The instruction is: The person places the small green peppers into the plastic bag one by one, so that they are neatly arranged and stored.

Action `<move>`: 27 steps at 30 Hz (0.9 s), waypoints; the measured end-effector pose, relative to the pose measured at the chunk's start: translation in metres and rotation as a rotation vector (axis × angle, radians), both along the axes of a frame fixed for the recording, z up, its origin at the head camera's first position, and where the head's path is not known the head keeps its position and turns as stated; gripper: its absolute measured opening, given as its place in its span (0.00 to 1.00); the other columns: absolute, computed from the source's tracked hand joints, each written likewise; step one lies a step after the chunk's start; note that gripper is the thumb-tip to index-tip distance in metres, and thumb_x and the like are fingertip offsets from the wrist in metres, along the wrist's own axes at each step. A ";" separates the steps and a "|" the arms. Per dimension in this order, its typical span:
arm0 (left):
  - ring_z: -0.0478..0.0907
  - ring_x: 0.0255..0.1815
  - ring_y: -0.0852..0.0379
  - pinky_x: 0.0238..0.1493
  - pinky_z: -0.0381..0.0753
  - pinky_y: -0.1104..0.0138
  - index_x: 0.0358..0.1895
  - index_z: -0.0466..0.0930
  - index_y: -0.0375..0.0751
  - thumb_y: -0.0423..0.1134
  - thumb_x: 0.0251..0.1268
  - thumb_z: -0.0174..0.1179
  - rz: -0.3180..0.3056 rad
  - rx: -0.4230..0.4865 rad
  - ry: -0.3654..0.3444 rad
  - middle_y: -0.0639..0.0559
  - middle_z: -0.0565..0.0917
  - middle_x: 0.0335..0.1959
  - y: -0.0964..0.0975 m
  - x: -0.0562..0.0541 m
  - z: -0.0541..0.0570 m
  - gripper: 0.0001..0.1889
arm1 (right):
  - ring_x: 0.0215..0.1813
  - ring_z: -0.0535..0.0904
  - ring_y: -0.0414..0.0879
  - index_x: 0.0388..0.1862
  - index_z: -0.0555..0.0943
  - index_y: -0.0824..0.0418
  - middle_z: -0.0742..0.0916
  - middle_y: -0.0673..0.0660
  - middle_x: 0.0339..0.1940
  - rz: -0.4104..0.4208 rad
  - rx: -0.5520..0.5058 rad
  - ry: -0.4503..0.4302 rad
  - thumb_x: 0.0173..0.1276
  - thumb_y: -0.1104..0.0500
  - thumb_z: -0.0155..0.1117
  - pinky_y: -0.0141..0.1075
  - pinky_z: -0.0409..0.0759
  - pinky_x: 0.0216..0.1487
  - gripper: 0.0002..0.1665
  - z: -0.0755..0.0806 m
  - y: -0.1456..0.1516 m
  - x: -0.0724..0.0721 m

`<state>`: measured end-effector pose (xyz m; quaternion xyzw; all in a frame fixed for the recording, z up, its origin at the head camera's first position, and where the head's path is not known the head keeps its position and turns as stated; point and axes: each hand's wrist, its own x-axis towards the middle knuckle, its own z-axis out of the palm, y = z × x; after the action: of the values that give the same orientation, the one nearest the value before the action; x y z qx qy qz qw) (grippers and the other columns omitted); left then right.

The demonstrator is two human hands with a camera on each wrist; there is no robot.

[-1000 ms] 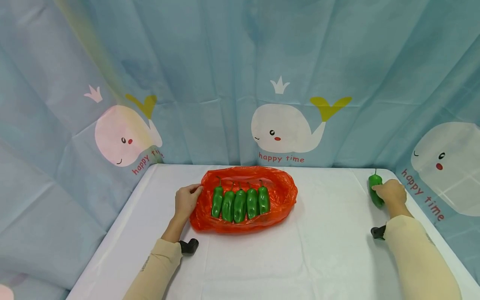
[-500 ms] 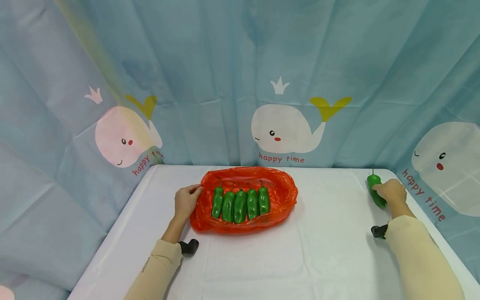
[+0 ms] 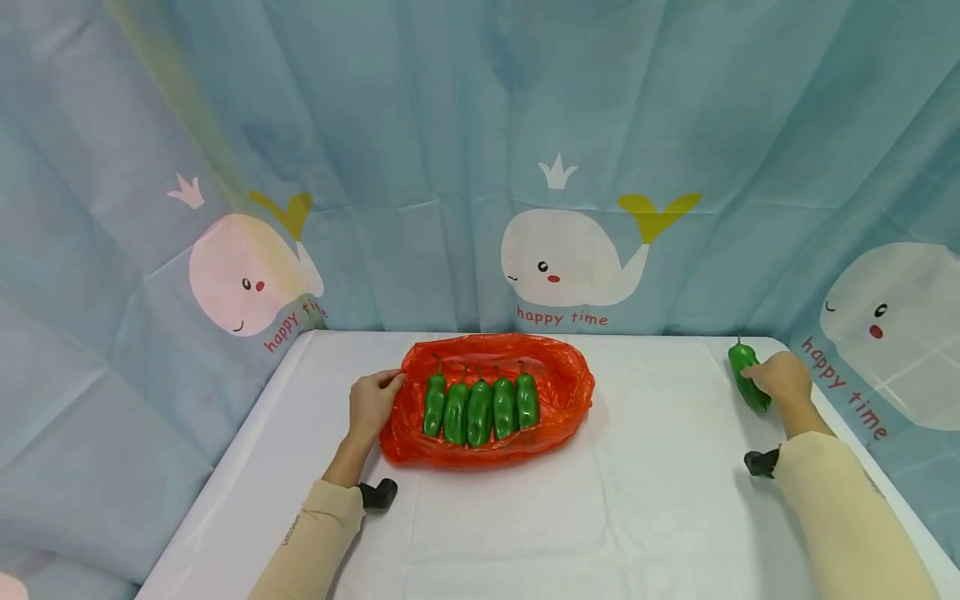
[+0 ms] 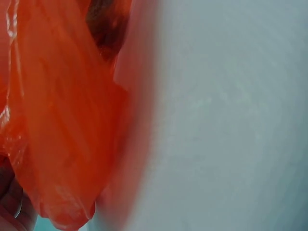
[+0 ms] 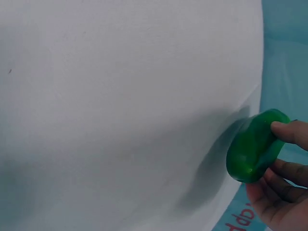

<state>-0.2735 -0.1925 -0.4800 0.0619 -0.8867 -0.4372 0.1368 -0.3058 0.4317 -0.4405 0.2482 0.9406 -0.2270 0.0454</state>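
At the table's far right, my right hand [image 3: 786,382] pinches a long green pepper [image 3: 742,375] between thumb and fingers. The right wrist view shows that pepper [image 5: 255,149] end-on, its shadow falling on the cloth beside it. My left hand [image 3: 371,406] pinches the left rim of a red plastic bag [image 3: 566,367], spread open with its edge rolled. Inside lie several green peppers [image 3: 480,412] side by side, stems pointing away from me. Crumpled red plastic [image 4: 62,110] fills the left of the left wrist view, with a few fingers [image 4: 12,199] at its lower corner.
A white cloth covers the table [image 3: 517,533]. Behind and beside it hangs a blue curtain [image 3: 420,267] printed with whales. A black camera mount [image 3: 377,494] sits on my left wrist, another mount [image 3: 761,463] on my right.
The pepper in my right hand has shifted slightly left. My left hand, the bag and the row of peppers have stayed in place.
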 end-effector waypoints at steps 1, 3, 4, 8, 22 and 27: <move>0.83 0.49 0.43 0.53 0.83 0.52 0.52 0.84 0.34 0.43 0.70 0.57 0.000 0.001 0.001 0.38 0.87 0.48 0.000 0.000 0.000 0.17 | 0.39 0.72 0.60 0.50 0.71 0.86 0.78 0.75 0.40 0.010 0.004 0.007 0.66 0.55 0.60 0.48 0.78 0.39 0.31 0.002 -0.002 0.000; 0.83 0.49 0.43 0.53 0.83 0.52 0.52 0.84 0.34 0.43 0.70 0.58 0.001 -0.002 0.007 0.38 0.87 0.47 0.000 0.000 0.000 0.17 | 0.38 0.73 0.59 0.50 0.72 0.85 0.79 0.75 0.41 0.034 0.010 0.029 0.66 0.55 0.60 0.47 0.78 0.38 0.31 0.007 -0.006 -0.001; 0.83 0.49 0.43 0.53 0.83 0.52 0.51 0.84 0.34 0.43 0.70 0.58 0.003 -0.005 0.010 0.38 0.87 0.47 0.001 0.000 0.000 0.17 | 0.38 0.73 0.60 0.50 0.72 0.85 0.79 0.76 0.42 0.039 0.008 0.038 0.66 0.55 0.60 0.47 0.78 0.38 0.31 0.010 -0.008 -0.001; 0.83 0.49 0.42 0.52 0.83 0.51 0.51 0.84 0.34 0.43 0.70 0.58 0.005 -0.011 0.021 0.38 0.87 0.47 0.001 0.000 0.000 0.17 | 0.39 0.76 0.61 0.50 0.73 0.84 0.81 0.77 0.43 0.064 0.005 0.082 0.66 0.56 0.61 0.48 0.79 0.37 0.30 0.018 -0.017 0.000; 0.83 0.48 0.43 0.53 0.83 0.52 0.52 0.84 0.35 0.43 0.70 0.57 -0.005 -0.015 0.011 0.38 0.87 0.47 0.001 -0.003 -0.002 0.17 | 0.52 0.77 0.73 0.55 0.73 0.84 0.79 0.81 0.53 0.170 0.024 0.192 0.66 0.54 0.60 0.56 0.82 0.47 0.33 0.046 -0.044 0.002; 0.82 0.49 0.43 0.53 0.83 0.52 0.52 0.84 0.35 0.43 0.70 0.57 -0.004 -0.010 -0.002 0.38 0.87 0.48 0.001 -0.002 -0.002 0.17 | 0.52 0.77 0.74 0.55 0.73 0.84 0.78 0.81 0.53 0.197 0.020 0.211 0.67 0.53 0.61 0.56 0.82 0.46 0.34 0.053 -0.049 0.005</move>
<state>-0.2759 -0.1912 -0.4818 0.0595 -0.8891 -0.4331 0.1355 -0.3008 0.3828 -0.3873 0.1299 0.9622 -0.2371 -0.0340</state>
